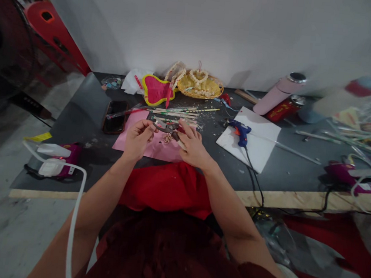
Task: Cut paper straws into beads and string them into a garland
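Note:
My right hand (194,145) is wrapped round the handles of a pair of pruning shears (165,127), whose blades point left. At the blade tips, the thumb and fingers of my left hand (138,138) are pinched together; what they hold is too small to make out. Both hands are above a pink sheet (122,140) on the dark tabletop. Beneath the shears sits a little pile of short cut pieces (167,138). Just beyond, several thin sticks (188,112) lie side by side.
A phone (114,117) lies left of the sheet. Behind are a pink-and-yellow tray (157,91) and a woven basket (201,88). Rightward, a blue glue gun (241,131) rests on a white board (263,151), near a pink flask (278,93) and a red can (287,108). Cables cross the front edge.

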A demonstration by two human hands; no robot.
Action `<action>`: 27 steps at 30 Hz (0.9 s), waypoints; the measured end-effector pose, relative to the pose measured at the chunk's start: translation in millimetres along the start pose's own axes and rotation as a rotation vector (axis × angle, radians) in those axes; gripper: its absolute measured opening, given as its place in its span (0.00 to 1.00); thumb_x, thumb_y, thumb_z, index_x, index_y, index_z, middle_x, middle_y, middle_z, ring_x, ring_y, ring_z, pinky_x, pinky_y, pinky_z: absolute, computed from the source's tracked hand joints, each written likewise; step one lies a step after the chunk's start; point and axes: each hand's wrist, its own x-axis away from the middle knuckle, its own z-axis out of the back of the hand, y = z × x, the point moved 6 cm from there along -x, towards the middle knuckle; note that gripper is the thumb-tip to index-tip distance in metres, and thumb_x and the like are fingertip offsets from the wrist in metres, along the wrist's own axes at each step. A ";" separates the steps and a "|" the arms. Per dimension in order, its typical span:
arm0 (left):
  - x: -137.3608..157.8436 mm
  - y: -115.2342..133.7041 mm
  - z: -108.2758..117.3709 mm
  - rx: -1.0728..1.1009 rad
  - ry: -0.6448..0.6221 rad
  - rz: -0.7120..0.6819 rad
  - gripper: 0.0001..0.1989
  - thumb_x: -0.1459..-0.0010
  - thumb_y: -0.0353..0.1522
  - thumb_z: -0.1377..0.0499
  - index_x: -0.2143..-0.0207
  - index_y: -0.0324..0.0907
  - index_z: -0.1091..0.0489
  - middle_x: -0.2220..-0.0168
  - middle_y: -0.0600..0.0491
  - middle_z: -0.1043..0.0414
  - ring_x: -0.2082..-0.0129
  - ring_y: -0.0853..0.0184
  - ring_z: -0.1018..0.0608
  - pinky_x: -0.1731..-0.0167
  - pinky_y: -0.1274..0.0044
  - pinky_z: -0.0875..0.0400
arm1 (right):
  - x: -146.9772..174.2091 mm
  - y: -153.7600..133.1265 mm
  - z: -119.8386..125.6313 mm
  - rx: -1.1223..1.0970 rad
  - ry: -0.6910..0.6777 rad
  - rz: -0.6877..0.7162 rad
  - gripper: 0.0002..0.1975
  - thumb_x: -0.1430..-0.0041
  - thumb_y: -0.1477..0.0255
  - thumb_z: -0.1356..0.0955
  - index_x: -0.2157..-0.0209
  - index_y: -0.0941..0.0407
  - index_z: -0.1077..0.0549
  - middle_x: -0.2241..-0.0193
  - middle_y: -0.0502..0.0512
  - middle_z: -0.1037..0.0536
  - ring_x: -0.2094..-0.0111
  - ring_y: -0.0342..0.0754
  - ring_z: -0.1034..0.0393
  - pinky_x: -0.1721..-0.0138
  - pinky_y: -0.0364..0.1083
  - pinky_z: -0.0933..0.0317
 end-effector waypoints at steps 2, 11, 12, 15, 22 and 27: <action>0.9 -1.7 -0.1 -0.046 -0.006 0.000 0.09 0.49 0.36 0.35 0.71 0.40 0.28 0.76 0.55 0.28 0.84 0.79 0.38 0.85 0.83 0.46 | 0.0 0.0 0.0 0.010 -0.009 -0.004 0.28 0.49 0.77 0.37 0.44 0.54 0.38 0.33 0.59 0.52 0.37 0.59 0.54 0.43 0.61 0.52; 5.0 -1.1 -5.3 -0.159 -0.070 0.010 0.08 0.48 0.36 0.36 0.72 0.39 0.27 0.76 0.54 0.28 0.82 0.78 0.37 0.83 0.83 0.44 | -0.4 -3.3 4.2 -0.024 -0.004 0.002 0.26 0.49 0.75 0.38 0.46 0.53 0.36 0.35 0.55 0.47 0.38 0.59 0.53 0.44 0.60 0.51; 5.2 -0.8 -5.7 -0.158 -0.076 0.008 0.08 0.47 0.36 0.36 0.72 0.39 0.27 0.76 0.54 0.28 0.82 0.78 0.37 0.83 0.83 0.44 | -0.4 -3.5 4.4 -0.026 -0.004 0.002 0.25 0.48 0.75 0.38 0.46 0.53 0.36 0.35 0.55 0.46 0.38 0.59 0.53 0.43 0.60 0.51; 5.4 -1.1 -6.0 -0.142 -0.086 0.012 0.08 0.47 0.35 0.36 0.72 0.39 0.27 0.76 0.54 0.29 0.82 0.78 0.37 0.83 0.84 0.44 | -0.5 -3.7 4.3 -0.036 -0.007 0.005 0.23 0.47 0.75 0.37 0.47 0.53 0.35 0.35 0.56 0.46 0.38 0.59 0.53 0.44 0.60 0.51; 5.2 0.2 -4.5 -0.142 -0.091 0.007 0.09 0.48 0.36 0.35 0.72 0.39 0.26 0.77 0.54 0.28 0.83 0.79 0.37 0.83 0.84 0.45 | -2.7 2.9 5.1 -0.183 0.095 -0.027 0.33 0.51 0.74 0.36 0.42 0.56 0.44 0.39 0.61 0.41 0.39 0.56 0.47 0.43 0.58 0.47; 7.9 1.7 -8.7 -0.125 -0.127 0.002 0.10 0.52 0.37 0.33 0.72 0.39 0.25 0.78 0.53 0.27 0.82 0.77 0.34 0.83 0.83 0.42 | -3.4 8.4 -0.8 -0.131 0.029 -0.106 0.42 0.51 0.71 0.34 0.35 0.56 0.53 0.39 0.64 0.40 0.40 0.61 0.45 0.42 0.63 0.50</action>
